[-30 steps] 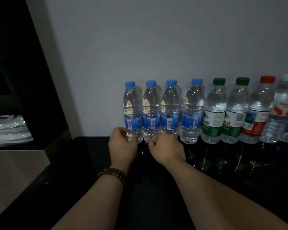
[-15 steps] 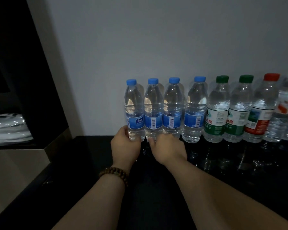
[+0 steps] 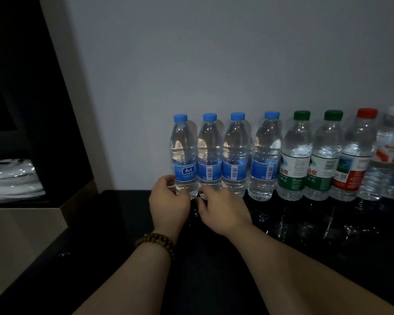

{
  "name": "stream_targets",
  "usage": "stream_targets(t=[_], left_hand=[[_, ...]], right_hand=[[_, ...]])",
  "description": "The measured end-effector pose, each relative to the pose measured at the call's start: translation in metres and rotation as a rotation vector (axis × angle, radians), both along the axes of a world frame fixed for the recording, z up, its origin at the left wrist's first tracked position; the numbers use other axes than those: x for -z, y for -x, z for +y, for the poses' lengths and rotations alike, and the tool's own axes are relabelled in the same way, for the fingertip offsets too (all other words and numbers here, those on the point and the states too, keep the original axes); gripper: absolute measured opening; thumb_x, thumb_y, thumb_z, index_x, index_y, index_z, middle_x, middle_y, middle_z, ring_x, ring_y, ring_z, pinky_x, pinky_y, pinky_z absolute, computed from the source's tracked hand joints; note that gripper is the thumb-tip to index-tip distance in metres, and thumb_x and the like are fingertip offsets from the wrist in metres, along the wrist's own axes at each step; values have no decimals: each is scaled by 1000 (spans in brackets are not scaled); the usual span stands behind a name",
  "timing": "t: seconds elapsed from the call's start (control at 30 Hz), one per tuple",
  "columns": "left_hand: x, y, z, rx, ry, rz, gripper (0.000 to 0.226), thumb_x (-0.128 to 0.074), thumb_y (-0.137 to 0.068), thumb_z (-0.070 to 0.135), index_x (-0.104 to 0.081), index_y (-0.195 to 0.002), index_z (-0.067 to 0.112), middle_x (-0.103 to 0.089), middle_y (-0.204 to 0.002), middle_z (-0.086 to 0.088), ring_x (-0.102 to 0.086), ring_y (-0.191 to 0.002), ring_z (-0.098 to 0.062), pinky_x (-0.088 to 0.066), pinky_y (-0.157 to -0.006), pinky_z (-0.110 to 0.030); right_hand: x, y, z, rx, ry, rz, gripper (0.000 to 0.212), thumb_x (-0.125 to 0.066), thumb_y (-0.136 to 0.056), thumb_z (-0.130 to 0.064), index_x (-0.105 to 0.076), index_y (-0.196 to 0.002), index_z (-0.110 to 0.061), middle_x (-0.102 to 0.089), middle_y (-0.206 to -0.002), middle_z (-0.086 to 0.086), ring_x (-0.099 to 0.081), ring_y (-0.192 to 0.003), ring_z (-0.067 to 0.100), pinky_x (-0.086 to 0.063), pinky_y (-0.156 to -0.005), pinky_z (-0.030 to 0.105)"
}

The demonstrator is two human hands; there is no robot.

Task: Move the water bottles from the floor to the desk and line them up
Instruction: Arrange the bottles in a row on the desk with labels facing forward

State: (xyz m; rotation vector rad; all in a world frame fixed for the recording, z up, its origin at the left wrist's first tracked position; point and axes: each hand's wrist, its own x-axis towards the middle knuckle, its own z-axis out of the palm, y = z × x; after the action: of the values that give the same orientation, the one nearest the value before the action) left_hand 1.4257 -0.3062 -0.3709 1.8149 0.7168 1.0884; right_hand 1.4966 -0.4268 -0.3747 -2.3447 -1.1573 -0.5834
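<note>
Several water bottles stand in a row on the black desk (image 3: 214,258) against the wall. The leftmost blue-capped bottle (image 3: 184,155) shows its logo label, and my left hand (image 3: 168,205) grips its base with the thumb on its left side. My right hand (image 3: 223,210) has curled fingertips at the base of the second blue-capped bottle (image 3: 209,155). Right of these stand two more blue-capped bottles (image 3: 234,155), two green-capped bottles (image 3: 296,160), a red-capped bottle (image 3: 355,160) and a white-capped bottle (image 3: 389,155) at the frame edge.
A grey wall (image 3: 214,64) rises directly behind the row. To the left stands a dark shelf unit (image 3: 32,110) with clear plastic wrapping (image 3: 11,178) inside, above a beige panel (image 3: 21,235). The glossy desk top reflects the bottles.
The leftmost bottle has been turned so its logo faces me and now stands tight against the second. My right hand has shifted left toward the gap between them.
</note>
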Motion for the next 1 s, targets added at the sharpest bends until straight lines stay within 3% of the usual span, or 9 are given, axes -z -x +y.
stream_targets(t=[0.13, 0.27, 0.33, 0.43, 0.5, 0.63, 0.7, 0.77, 1.0], left_hand=[[-2, 1, -1, 7, 37, -9, 43, -74, -89, 18, -61, -130, 20, -65, -109, 11, -56, -82, 7, -41, -63, -10], [-2, 1, -2, 37, 78, -21, 43, -74, -90, 19, -62, -131, 23, -60, -93, 22, -59, -76, 9, -43, -55, -6], [-3, 3, -3, 94, 121, -48, 35, -72, -90, 17, -63, -118, 35, -65, -79, 28, -63, -76, 16, -43, -51, -1], [-9, 7, -8, 179, 182, -50, 39, -69, -91, 15, -56, -91, 52, -61, -76, 48, -56, -77, 29, -40, -55, 4], [-9, 5, -7, 177, 204, -61, 38, -67, -92, 14, -59, -93, 51, -64, -77, 43, -57, -77, 28, -40, -55, 3], [-2, 0, -2, 82, 205, -109, 45, -65, -92, 8, -60, -136, 20, -59, -88, 27, -57, -75, 25, -40, -50, 2], [-1, -2, 0, 42, 183, -89, 48, -66, -92, 8, -58, -138, 15, -67, -108, 12, -60, -81, 7, -40, -50, -4], [0, -2, 1, 29, 153, -55, 44, -67, -90, 8, -60, -133, 16, -69, -117, 2, -58, -85, 1, -39, -62, -7], [1, -2, 3, 11, 116, -3, 39, -69, -88, 8, -65, -124, 21, -56, -87, 27, -54, -80, 11, -39, -61, -8]], right_hand=[[0, -1, 1, -26, 33, -4, 56, -44, -98, -52, -31, -151, -42, -70, -98, 7, -68, -88, 30, -47, -65, 35], [-1, -1, 0, -48, 48, 59, 61, -45, -98, -53, -21, -154, -49, -70, -106, 7, -67, -92, 28, -50, -69, 35], [-2, -1, 0, -70, 44, 84, 60, -44, -99, -50, -20, -153, -52, -71, -106, 6, -67, -91, 27, -52, -72, 36], [-1, -2, 0, -88, 48, 102, 57, -40, -100, -45, -19, -152, -56, -71, -106, 6, -67, -90, 27, -56, -75, 37], [-1, -3, 0, -91, 49, 87, 56, -40, -100, -42, -22, -152, -55, -71, -102, 6, -67, -86, 27, -55, -72, 36], [-1, -3, 1, -34, 43, 13, 56, -40, -98, -40, -32, -153, -47, -69, -86, 5, -62, -73, 24, -41, -60, 30], [1, -4, 2, -26, 51, 20, 56, -41, -97, -40, -35, -153, -45, -69, -87, 5, -64, -78, 25, -40, -62, 31], [2, -5, 2, -23, 48, 27, 56, -40, -96, -41, -37, -152, -45, -70, -89, 5, -65, -81, 27, -39, -64, 31], [2, -7, 3, -29, 57, 45, 57, -38, -94, -43, -36, -151, -46, -71, -96, 7, -66, -86, 28, -41, -65, 32]])
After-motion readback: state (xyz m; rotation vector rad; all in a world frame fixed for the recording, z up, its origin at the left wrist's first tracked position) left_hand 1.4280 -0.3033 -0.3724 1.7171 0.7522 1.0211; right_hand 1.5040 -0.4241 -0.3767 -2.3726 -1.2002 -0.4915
